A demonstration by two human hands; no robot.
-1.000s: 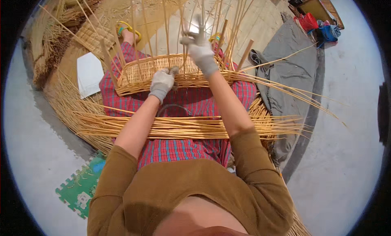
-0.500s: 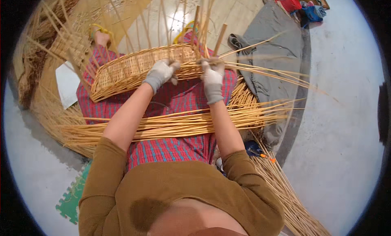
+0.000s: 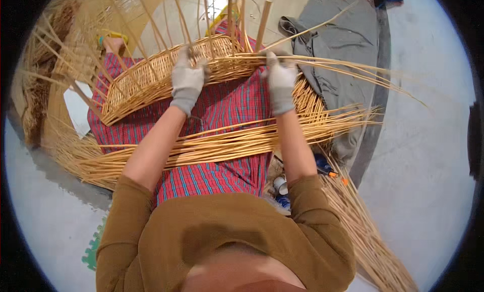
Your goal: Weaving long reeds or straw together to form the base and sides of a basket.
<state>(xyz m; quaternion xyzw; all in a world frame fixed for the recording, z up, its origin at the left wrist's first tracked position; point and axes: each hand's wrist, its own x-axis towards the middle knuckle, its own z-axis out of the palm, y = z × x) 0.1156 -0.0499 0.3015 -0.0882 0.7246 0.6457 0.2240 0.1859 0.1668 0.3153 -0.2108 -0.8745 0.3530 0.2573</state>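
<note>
A half-woven wicker basket (image 3: 132,86), long and shallow, lies tilted across my lap, with upright stakes rising from its far and left edges. My left hand (image 3: 186,82), in a grey-white glove, is closed at the basket's near wall, its blurred fingertips around a thin stake. At the basket's right end my right hand (image 3: 282,80), gloved alike, closes on several long wicker strands (image 3: 348,66) that trail off to the right. Its fingertips are partly blurred. Two thicker sticks, one of them a flat wooden stick (image 3: 263,25), stand up by that end.
A bundle of wicker rods (image 3: 217,147) lies across my thighs on a red checked cloth (image 3: 222,110). More rods (image 3: 373,241) rest at the lower right. A grey cloth (image 3: 343,45) spreads on the right; dry brown fibres (image 3: 38,85) are heaped at the left.
My left hand has shifted left and up along the basket wall. My right hand has moved right, away from the standing sticks, and the basket sits a little farther left in view.
</note>
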